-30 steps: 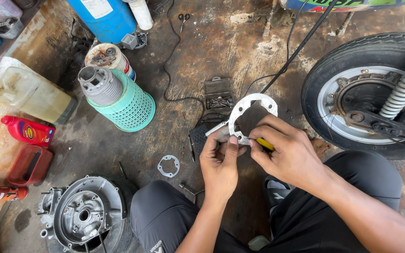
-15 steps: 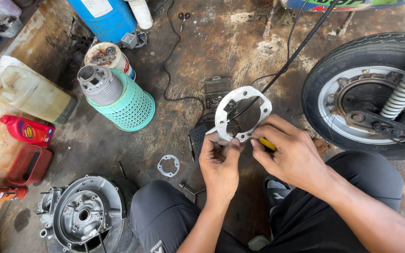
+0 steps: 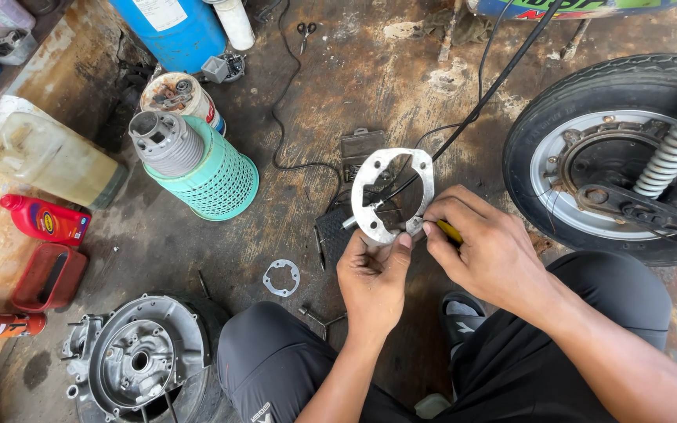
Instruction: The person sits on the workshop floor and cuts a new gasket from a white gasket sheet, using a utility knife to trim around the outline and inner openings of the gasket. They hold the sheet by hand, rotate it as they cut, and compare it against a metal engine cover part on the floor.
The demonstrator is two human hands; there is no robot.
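Gasket-shaped metal ring plate [image 3: 392,196], pale and pierced with bolt holes, sits upright over the stained concrete floor [image 3: 401,70], pinched at its lower edge by the left hand [image 3: 373,276] of a person crouched beside a scooter wheel [image 3: 613,157]. The right hand [image 3: 486,249] grips a yellow-handled tool [image 3: 450,231], its tip pressed at the plate's lower right rim. Judged from the grip, the hold is thin — a slip of the tool could nick the left thumb or knock the plate to the floor, and a black cable [image 3: 503,78] running behind the opening could snag it. Around them stand containers: a teal mesh basket [image 3: 213,176] lying on its side with a finned grey cylinder [image 3: 164,142] poking out, a round tin [image 3: 175,92] holding small rusty parts, a cloudy jug [image 3: 48,160] of yellowish liquid, a red bottle [image 3: 45,219] — contents unseen. A second thin gasket [image 3: 281,277] lies flat near an engine casing [image 3: 135,360].
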